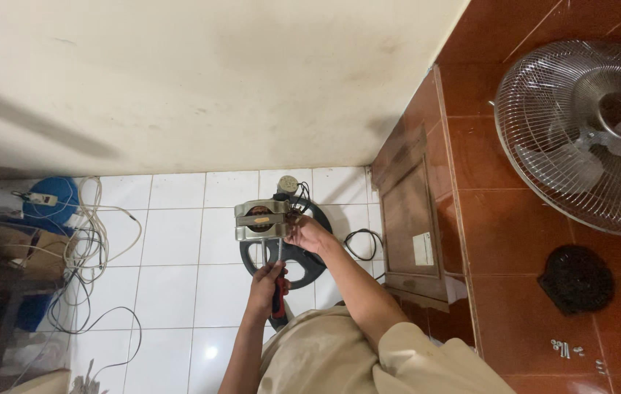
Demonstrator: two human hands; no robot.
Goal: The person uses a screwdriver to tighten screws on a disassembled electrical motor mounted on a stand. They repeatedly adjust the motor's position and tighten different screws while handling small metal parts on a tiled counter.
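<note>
- Two hands are on the job: my left hand (267, 283) is wrapped shut round a red-handled screwdriver (278, 281), shaft pointing up into the underside of the electric motor (261, 219).
- My right hand (309, 235) is cupped against the motor's right side, fingers curled by the dark wire bundle (300, 198). I can't tell whether it pinches a wire or only braces the housing; too small to read.
- Motor sits on white floor tile (179, 241), just out from the cream wall (201, 87), lying across a black pulley wheel (288, 257) that shows beneath and to its right. Copper windings show through the near end of the metal frame.
- Judgement on doing the step well: keep the driver square to the fastener, push in along the shaft, and let the right hand hold the body so it doesn't roll on the wheel.
- Probably worth keeping those loose leads clear of the tip; a slip there could nick insulation.
- Round about: tangle of white and black cables (84, 248) at far left by a blue round thing (51, 197), a wooden panel (407, 219) leaning at the step, red-brown tiles (515, 241) to the right.
- On the red tiles: a standing fan's wire guard (580, 131), a black round cap (575, 279), and a few small screws (566, 350), all well apart from the motor.
</note>
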